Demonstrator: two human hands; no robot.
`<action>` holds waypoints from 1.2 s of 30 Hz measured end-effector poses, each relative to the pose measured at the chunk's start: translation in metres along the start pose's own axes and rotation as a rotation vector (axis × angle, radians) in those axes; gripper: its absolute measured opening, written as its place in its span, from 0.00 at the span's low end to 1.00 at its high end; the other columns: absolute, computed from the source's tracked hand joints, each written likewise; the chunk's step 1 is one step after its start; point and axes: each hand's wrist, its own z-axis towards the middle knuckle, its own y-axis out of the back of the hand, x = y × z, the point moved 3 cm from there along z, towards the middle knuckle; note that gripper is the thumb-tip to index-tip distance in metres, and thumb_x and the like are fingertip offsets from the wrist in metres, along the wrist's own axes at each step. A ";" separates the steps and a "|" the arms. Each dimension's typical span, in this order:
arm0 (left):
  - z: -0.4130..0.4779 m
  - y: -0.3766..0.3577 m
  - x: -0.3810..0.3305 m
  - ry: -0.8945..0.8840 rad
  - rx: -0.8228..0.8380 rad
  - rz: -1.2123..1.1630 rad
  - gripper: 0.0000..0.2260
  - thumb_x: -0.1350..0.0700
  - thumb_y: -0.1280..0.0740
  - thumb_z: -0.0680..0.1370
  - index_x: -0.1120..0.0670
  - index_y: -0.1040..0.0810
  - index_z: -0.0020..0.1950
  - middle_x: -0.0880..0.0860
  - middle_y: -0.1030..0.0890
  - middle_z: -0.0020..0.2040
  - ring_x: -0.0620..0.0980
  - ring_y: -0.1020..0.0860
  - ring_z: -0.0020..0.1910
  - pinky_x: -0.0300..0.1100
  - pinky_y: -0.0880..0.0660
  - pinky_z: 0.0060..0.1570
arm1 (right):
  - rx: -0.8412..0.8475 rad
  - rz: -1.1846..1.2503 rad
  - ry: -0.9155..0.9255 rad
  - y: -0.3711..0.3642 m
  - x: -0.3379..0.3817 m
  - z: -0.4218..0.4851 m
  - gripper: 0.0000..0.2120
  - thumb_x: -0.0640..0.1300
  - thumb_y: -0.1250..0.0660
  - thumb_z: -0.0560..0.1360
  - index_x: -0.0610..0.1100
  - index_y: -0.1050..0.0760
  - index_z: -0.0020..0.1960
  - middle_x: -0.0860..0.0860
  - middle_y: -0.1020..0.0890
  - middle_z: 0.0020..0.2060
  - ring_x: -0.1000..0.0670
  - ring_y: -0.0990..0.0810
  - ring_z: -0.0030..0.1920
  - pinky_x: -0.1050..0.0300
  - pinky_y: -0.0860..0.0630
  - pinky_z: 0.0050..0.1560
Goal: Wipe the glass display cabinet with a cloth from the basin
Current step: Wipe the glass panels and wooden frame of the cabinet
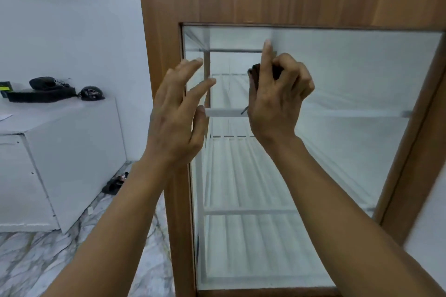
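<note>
The glass display cabinet (pixel 337 79) fills the middle and right of the head view, with a brown wooden frame (pixel 265 2) around its glass pane. My left hand (pixel 176 113) hovers at the pane's left edge with fingers spread and relaxed, holding nothing. My right hand (pixel 277 99) is raised against the upper glass; its fingers curl round a small dark object (pixel 255 72), and the index finger points up along the pane. What the dark object is I cannot tell. Neither a cloth nor a basin is plainly visible.
White shelves show inside the cabinet (pixel 241 212). A white counter (pixel 60 128) stands at the left with dark bags and a helmet (pixel 91 93) on top. Dark footwear (pixel 115 183) lies on the marble floor (pixel 36 260) beside it.
</note>
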 end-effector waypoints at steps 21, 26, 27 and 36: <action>0.010 -0.015 0.028 -0.078 -0.163 0.150 0.28 0.47 0.57 0.85 0.62 0.42 0.79 0.60 0.40 0.81 0.55 0.46 0.82 0.55 0.51 0.81 | 0.109 0.153 0.465 -0.001 0.035 -0.002 0.22 0.33 0.33 0.79 0.39 0.27 0.73 0.43 0.23 0.70 0.39 0.29 0.73 0.43 0.35 0.76; 0.001 -0.016 0.036 -0.072 -0.148 0.185 0.27 0.47 0.57 0.85 0.62 0.43 0.80 0.61 0.43 0.81 0.55 0.49 0.82 0.56 0.54 0.81 | 0.132 -0.020 -0.042 0.012 -0.030 -0.005 0.25 0.46 0.44 0.84 0.41 0.38 0.79 0.44 0.37 0.79 0.40 0.44 0.80 0.42 0.51 0.81; 0.001 -0.017 0.035 -0.070 -0.149 0.198 0.27 0.47 0.57 0.85 0.62 0.43 0.80 0.61 0.43 0.81 0.55 0.50 0.82 0.56 0.54 0.81 | 0.138 -0.027 -0.071 0.011 -0.022 0.000 0.26 0.49 0.46 0.84 0.41 0.39 0.80 0.45 0.38 0.80 0.40 0.45 0.80 0.41 0.52 0.81; -0.013 -0.015 0.038 -0.023 -0.154 0.036 0.30 0.45 0.58 0.85 0.65 0.43 0.79 0.68 0.48 0.80 0.61 0.53 0.83 0.58 0.52 0.81 | 0.264 0.067 0.145 0.010 -0.001 -0.021 0.28 0.46 0.42 0.83 0.41 0.44 0.81 0.43 0.45 0.81 0.43 0.52 0.82 0.44 0.54 0.81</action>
